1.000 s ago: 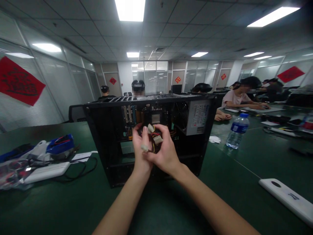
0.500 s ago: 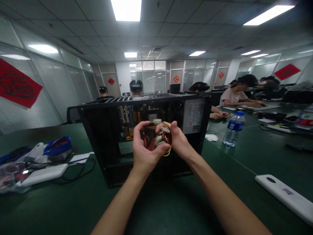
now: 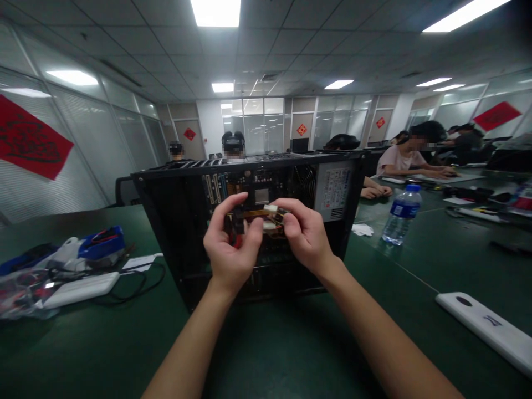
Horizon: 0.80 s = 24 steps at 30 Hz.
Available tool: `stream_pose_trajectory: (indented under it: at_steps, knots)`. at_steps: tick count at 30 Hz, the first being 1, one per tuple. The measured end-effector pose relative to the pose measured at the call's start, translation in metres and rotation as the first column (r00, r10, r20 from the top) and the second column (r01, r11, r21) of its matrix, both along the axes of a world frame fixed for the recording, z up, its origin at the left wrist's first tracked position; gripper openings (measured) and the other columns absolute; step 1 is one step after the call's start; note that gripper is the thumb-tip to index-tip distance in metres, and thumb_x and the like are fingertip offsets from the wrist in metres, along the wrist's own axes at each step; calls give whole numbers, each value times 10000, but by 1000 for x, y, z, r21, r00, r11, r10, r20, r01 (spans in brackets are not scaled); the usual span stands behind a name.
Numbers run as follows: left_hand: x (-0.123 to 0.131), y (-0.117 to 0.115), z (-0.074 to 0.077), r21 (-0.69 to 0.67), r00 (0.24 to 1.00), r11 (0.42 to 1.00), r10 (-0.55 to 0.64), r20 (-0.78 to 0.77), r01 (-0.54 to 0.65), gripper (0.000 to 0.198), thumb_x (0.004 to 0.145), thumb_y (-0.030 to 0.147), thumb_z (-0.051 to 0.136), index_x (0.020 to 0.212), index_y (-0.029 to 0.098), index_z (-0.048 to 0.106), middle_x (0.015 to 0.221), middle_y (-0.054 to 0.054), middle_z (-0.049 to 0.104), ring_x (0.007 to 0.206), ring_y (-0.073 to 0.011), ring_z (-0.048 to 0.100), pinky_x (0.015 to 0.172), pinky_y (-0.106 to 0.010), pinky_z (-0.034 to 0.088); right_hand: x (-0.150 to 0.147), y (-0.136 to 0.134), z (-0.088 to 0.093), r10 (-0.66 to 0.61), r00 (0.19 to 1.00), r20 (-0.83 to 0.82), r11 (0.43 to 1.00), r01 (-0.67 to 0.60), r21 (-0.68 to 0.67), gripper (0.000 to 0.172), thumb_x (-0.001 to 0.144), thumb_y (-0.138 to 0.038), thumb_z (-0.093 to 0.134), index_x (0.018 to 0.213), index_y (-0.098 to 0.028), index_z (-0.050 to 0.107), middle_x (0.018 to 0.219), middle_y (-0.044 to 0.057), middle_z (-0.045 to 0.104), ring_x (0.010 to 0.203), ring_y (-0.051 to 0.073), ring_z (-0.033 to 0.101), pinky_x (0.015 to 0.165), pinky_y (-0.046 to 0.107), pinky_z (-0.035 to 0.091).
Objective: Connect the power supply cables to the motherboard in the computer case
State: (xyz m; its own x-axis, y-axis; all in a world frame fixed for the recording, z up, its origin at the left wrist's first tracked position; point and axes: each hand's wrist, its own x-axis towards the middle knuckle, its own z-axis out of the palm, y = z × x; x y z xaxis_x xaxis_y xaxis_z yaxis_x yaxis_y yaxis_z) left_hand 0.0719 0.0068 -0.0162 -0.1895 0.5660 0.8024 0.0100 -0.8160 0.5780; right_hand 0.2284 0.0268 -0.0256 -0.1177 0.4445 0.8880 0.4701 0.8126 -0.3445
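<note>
With the fingers of our right hand [image 3: 305,230] grasping the white connectors [image 3: 271,209] before the open computer case [image 3: 160,233], this side of the worktop's [image 3: 266,349] far edge, we should press plastic, not wires [image 3: 281,216], steadying them with our left hand [image 3: 226,252], whose hold we cannot tell.

Two white connectors [image 3: 270,208], one above the other, sit at the right hand [image 3: 306,235], on its side toward the left hand [image 3: 228,238]. Thin wires [image 3: 280,217], some yellow, run into the right hand's grip; red ones show inside the left's curl. Beyond both stands the black computer case [image 3: 160,227], its open side facing them.
</note>
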Motion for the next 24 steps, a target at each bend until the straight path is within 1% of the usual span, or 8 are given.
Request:
stream_pose_trajectory:
  at_steps: [3, 5, 9, 14, 18, 20, 22, 24]
  knots:
    - [-10, 1, 8, 72, 992, 989, 127, 11, -128, 263, 842, 250, 726, 1103, 215, 715, 830, -1, 629, 642, -109, 531, 649, -223, 452, 1, 10, -6, -241, 904, 354, 968, 196, 158, 278, 1006, -349, 456, 1099, -218, 682, 1057, 75, 696, 934, 232, 631, 794, 385, 417]
    - [-17, 5, 10, 109, 983, 979, 177, -41, -172, 188, 862, 240, 694, 1042, 205, 736, 912, -24, 665, 713, -127, 569, 692, -231, 461, 0, 15, -8, -304, 798, 520, 953, 259, 160, 252, 993, -323, 500, 1125, -216, 687, 1094, 90, 682, 964, 249, 626, 811, 390, 422]
    - [-27, 17, 10, 89, 980, 979, 189, -70, -182, 112, 888, 251, 651, 928, 191, 736, 870, -36, 670, 739, -146, 588, 698, -240, 459, 2, 12, -6, -202, 766, 611, 959, 282, -37, 287, 981, -339, 551, 1239, -226, 604, 1206, 103, 627, 988, 240, 637, 817, 359, 495]
    - [-37, 25, 16, 69, 979, 977, 203, 13, -204, 128, 845, 257, 695, 950, 186, 715, 850, -29, 631, 744, -147, 578, 665, -232, 446, 10, 13, -12, -4, 778, 628, 973, 147, -177, 385, 951, -400, 628, 1246, -178, 525, 1234, 136, 598, 1062, 250, 641, 880, 374, 536]
    - [-42, 26, 23, 57, 977, 977, 207, -50, -204, 240, 804, 237, 746, 1030, 171, 700, 875, -17, 612, 688, -115, 521, 630, -215, 420, 14, 29, -29, -109, 604, 790, 860, 456, -230, 173, 959, -249, 591, 1079, -141, 654, 1003, 159, 708, 914, 293, 709, 749, 359, 531]
    - [-42, 26, 25, -2, 986, 988, 157, -64, -157, 291, 803, 244, 752, 1076, 174, 680, 835, -5, 589, 645, -103, 490, 587, -208, 398, 14, 32, -30, -119, 551, 826, 808, 537, -242, 145, 947, -200, 570, 933, -139, 700, 886, 162, 723, 820, 298, 722, 685, 346, 509]
    - [-39, 26, 27, -107, 999, 994, 25, -48, -30, 327, 792, 258, 765, 1090, 180, 655, 727, 23, 527, 572, -89, 431, 521, -198, 348, 11, 26, -23, -144, 600, 787, 840, 494, -223, 188, 955, -221, 558, 860, -148, 703, 855, 148, 725, 789, 282, 718, 673, 338, 492]
    - [-35, 24, 30, -220, 980, 956, -196, 25, 196, 306, 805, 302, 752, 1059, 181, 629, 629, 53, 430, 516, -78, 360, 482, -190, 306, 4, 12, -9, -144, 752, 643, 914, 351, -206, 202, 981, -260, 534, 889, -165, 688, 862, 104, 725, 785, 237, 704, 693, 321, 486]
